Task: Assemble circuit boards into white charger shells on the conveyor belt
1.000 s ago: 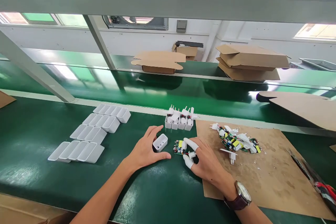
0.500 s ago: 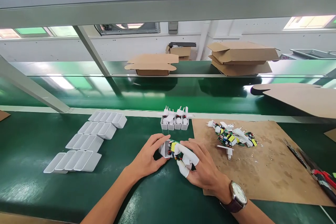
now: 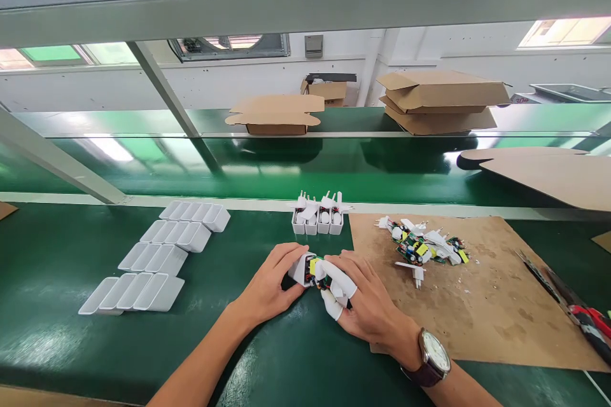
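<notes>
My left hand grips a white plastic charger case between thumb and fingers, its open end facing right. A green circuit board with yellow and dark parts sits partly inside that opening. Closed around the board's right end is my right hand, with white finger covers on thumb and forefinger and a watch at the wrist. Beyond the hands stands a group of white cases with plug pieces and pins poking out of the top. Rows of open white cases lie to the left.
Right of my hands, a brown cardboard sheet bears a pile of circuit boards with plug pieces. Red-handled pliers lie at its right edge. Cardboard boxes rest on the shelf behind, and a metal beam crosses overhead.
The board appears slightly further into the case, and my right hand has shifted a little left. The case is tilted a bit more. The view has moved slightly.
</notes>
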A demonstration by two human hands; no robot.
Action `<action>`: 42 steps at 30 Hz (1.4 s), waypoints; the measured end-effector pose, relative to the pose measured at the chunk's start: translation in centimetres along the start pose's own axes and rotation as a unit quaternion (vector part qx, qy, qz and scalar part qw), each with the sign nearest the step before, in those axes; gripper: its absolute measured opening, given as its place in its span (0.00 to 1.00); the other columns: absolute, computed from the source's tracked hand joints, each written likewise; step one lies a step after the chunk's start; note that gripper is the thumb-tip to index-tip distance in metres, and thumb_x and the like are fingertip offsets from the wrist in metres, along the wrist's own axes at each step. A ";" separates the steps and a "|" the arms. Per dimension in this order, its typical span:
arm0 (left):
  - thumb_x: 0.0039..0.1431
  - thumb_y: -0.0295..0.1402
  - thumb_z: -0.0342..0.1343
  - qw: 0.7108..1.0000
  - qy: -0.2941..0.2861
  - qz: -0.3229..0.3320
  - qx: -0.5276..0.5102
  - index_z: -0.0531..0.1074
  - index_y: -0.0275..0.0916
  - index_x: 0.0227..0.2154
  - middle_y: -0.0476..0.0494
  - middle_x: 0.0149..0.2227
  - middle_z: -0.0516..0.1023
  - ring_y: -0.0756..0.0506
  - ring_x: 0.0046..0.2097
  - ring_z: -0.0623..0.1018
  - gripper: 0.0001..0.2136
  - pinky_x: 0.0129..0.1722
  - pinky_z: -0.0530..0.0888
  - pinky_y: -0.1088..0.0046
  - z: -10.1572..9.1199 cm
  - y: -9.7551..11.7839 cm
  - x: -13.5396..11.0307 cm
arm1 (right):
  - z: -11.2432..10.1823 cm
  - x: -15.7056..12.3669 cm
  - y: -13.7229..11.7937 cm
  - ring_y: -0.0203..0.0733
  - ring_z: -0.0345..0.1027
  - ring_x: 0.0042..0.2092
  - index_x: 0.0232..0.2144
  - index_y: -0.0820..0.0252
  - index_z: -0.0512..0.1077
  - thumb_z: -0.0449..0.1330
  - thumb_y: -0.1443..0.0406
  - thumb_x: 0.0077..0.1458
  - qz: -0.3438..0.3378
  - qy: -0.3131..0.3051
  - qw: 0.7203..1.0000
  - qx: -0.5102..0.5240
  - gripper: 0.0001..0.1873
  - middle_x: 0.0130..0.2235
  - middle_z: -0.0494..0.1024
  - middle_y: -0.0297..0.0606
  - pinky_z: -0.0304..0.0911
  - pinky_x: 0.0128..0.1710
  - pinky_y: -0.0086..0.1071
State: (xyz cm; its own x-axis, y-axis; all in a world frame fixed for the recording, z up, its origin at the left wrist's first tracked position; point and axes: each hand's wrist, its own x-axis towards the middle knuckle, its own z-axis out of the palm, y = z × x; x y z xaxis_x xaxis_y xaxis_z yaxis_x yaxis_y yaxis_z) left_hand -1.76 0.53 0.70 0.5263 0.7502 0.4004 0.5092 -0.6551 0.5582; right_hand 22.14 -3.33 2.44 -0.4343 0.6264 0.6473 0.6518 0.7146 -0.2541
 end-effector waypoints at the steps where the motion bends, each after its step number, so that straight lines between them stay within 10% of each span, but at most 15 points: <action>1: 0.62 0.25 0.57 1.000 0.000 0.002 0.001 0.61 0.46 0.65 0.37 0.59 0.71 0.39 0.61 0.74 0.29 0.61 0.75 0.56 0.0 0.1 0.0 | 0.1 0.0 0.0 0.55 0.72 0.52 0.68 0.57 0.55 0.55 0.73 0.61 0.001 -0.001 1.000 0.002 0.35 0.51 0.77 0.48 0.72 0.55 0.54; 33: 0.60 0.34 0.64 0.999 -0.042 0.017 -0.005 0.61 0.46 0.65 0.36 0.54 0.74 0.36 0.56 0.75 0.32 0.57 0.75 0.53 0.7 0.7 0.2 | 0.4 -0.1 0.2 0.52 0.73 0.48 0.64 0.52 0.62 0.62 0.63 0.63 0.055 -0.039 0.994 0.088 0.28 0.47 0.79 0.44 0.73 0.53 0.52; 42: 0.65 0.32 0.56 0.979 -0.001 -0.081 -0.189 0.58 0.46 0.66 0.38 0.60 0.75 0.41 0.60 0.78 0.27 0.61 0.75 0.55 0.8 0.0 -0.1 | 1.2 0.2 1.5 0.49 0.71 0.59 0.62 0.51 0.66 0.54 0.70 0.66 0.068 -0.055 0.987 0.134 0.23 0.60 0.73 0.46 0.72 0.58 0.48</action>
State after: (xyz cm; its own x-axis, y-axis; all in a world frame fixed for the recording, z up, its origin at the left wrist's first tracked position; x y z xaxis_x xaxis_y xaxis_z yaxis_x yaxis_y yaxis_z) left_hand -1.28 0.42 0.06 0.4620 0.8404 0.2832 0.2985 -0.4481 0.8427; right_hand 22.26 -1.78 1.37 -0.4283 0.7416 0.5163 0.5279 0.6691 -0.5232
